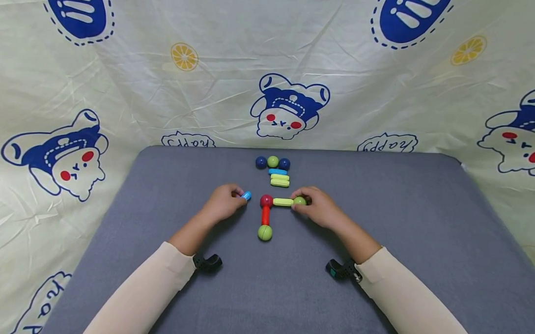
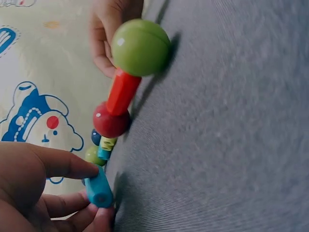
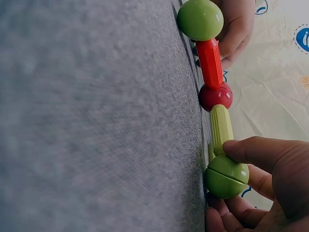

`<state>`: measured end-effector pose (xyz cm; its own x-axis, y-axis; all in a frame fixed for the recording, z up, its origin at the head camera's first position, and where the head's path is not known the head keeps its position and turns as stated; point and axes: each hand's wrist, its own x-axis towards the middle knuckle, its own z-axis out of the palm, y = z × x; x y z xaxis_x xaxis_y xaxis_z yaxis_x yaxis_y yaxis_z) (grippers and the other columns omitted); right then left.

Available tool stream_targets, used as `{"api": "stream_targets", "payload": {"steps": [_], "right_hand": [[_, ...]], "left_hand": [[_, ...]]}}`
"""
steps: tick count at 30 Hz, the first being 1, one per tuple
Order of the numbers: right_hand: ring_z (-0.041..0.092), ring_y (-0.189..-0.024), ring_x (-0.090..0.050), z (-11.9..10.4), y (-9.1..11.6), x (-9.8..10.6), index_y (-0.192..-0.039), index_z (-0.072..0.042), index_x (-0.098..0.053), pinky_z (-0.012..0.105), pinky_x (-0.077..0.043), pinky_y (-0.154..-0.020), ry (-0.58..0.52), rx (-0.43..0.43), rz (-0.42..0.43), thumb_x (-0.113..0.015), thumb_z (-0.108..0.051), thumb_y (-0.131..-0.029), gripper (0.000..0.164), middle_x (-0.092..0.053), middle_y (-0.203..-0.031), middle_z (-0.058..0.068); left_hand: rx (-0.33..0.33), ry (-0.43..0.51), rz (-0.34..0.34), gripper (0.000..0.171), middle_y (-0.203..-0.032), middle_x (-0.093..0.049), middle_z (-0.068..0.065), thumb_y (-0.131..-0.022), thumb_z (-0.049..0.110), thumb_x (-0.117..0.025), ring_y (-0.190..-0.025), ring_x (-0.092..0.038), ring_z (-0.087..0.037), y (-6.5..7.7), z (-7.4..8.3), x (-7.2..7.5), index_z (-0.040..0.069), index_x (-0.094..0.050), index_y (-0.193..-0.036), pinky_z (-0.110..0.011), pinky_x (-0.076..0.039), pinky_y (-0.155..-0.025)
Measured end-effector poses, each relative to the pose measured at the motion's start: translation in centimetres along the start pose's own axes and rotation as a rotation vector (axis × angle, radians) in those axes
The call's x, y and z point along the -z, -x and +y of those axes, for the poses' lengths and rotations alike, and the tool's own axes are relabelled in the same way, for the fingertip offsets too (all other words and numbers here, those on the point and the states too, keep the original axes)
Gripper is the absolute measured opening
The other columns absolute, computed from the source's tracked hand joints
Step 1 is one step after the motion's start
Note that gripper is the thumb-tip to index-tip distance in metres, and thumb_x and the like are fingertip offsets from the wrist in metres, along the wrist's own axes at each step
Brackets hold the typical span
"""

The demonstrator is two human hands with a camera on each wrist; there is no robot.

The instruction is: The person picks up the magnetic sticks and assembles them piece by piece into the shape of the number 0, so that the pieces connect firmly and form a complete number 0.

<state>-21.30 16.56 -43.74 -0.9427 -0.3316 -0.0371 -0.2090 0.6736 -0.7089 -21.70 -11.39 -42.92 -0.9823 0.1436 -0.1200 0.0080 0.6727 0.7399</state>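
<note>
A red ball (image 1: 266, 201) joins two rods in an L shape. The red rod (image 1: 266, 216) runs toward the near side and ends in a green ball (image 1: 265, 233); the yellow-green rod (image 1: 283, 202) runs right to a second green ball (image 1: 299, 201). My right hand (image 1: 320, 207) holds that second ball between thumb and fingers, the thumb lying by the rod's end in the right wrist view. Left of the red ball and apart from it, my left hand (image 1: 224, 202) pinches a short blue rod (image 2: 99, 187) between thumb and fingertips.
Behind the joined pieces, a dark blue ball (image 1: 261, 162), a green ball (image 1: 273, 161) and another dark blue ball (image 1: 284, 163) stand in a row. A blue rod (image 1: 277, 172) and two yellow-green rods (image 1: 279, 183) lie before them. The grey table (image 1: 381, 190) meets a printed cloth (image 1: 225, 101) behind.
</note>
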Motion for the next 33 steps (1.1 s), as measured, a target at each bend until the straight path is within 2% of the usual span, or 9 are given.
{"api": "stream_targets", "payload": {"steps": [3, 7, 13, 17, 22, 33], "right_hand": [[0.026, -0.099, -0.055, 0.0, -0.3, 0.0, -0.111, -0.010, -0.071, 0.033, -0.043, -0.080, 0.014, -0.008, 0.007, -0.070, -0.016, -0.094, 0.018, -0.062, -0.113, 0.014], [0.027, -0.100, -0.054, 0.0, -0.7, 0.0, -0.111, -0.010, -0.071, 0.034, -0.043, -0.080, 0.013, -0.026, 0.016, -0.069, -0.016, -0.094, 0.018, -0.062, -0.114, 0.015], [0.027, -0.099, -0.054, -0.1, -1.3, 0.1, -0.110, -0.009, -0.071, 0.032, -0.042, -0.079, 0.002, -0.042, 0.031, -0.069, -0.015, -0.094, 0.017, -0.062, -0.113, 0.016], [0.027, -0.097, -0.054, -0.3, -1.5, 0.2, -0.111, -0.008, -0.071, 0.031, -0.044, -0.076, -0.009, -0.054, 0.032, -0.069, -0.015, -0.094, 0.018, -0.061, -0.113, 0.016], [0.027, -0.095, -0.055, -0.3, -1.9, 0.2, -0.113, -0.007, -0.070, 0.030, -0.046, -0.072, -0.019, -0.080, 0.029, -0.069, -0.015, -0.095, 0.020, -0.061, -0.114, 0.017], [0.028, -0.102, -0.054, 0.0, -2.6, 0.0, -0.116, -0.010, -0.070, 0.036, -0.044, -0.082, 0.012, -0.096, 0.036, -0.068, -0.018, -0.096, 0.022, -0.061, -0.121, 0.017]], "left_hand": [[0.061, 0.124, -0.046, 0.021, -0.092, -0.066, -0.009, -0.092, 0.014, -0.069, -0.071, -0.058, -0.014, 0.4, 0.0, 0.2, 0.000, -0.067, -0.107, -0.023, -0.048, -0.063], [0.103, 0.269, -0.113, 0.027, -0.096, -0.068, -0.011, -0.092, 0.009, -0.069, -0.072, -0.060, -0.014, 1.1, -0.1, 0.3, -0.003, -0.063, -0.115, -0.026, -0.055, -0.065], [0.113, 0.385, -0.211, 0.029, -0.097, -0.068, -0.012, -0.094, 0.005, -0.066, -0.072, -0.062, -0.013, 2.4, -0.1, 0.1, -0.007, -0.062, -0.120, -0.029, -0.060, -0.071], [0.122, 0.430, -0.263, 0.030, -0.095, -0.068, -0.012, -0.094, 0.004, -0.066, -0.071, -0.064, -0.012, 3.4, -0.1, -0.3, -0.009, -0.061, -0.121, -0.030, -0.061, -0.072], [0.141, 0.439, -0.322, 0.031, -0.093, -0.070, -0.009, -0.093, 0.006, -0.069, -0.072, -0.066, -0.012, 4.6, 0.0, -0.8, -0.007, -0.061, -0.121, -0.031, -0.062, -0.073], [0.119, 0.496, -0.430, 0.030, -0.089, -0.070, -0.007, -0.090, 0.007, -0.071, -0.071, -0.068, -0.012, 6.6, 0.0, -1.9, -0.007, -0.062, -0.114, -0.034, -0.062, -0.072]]}}
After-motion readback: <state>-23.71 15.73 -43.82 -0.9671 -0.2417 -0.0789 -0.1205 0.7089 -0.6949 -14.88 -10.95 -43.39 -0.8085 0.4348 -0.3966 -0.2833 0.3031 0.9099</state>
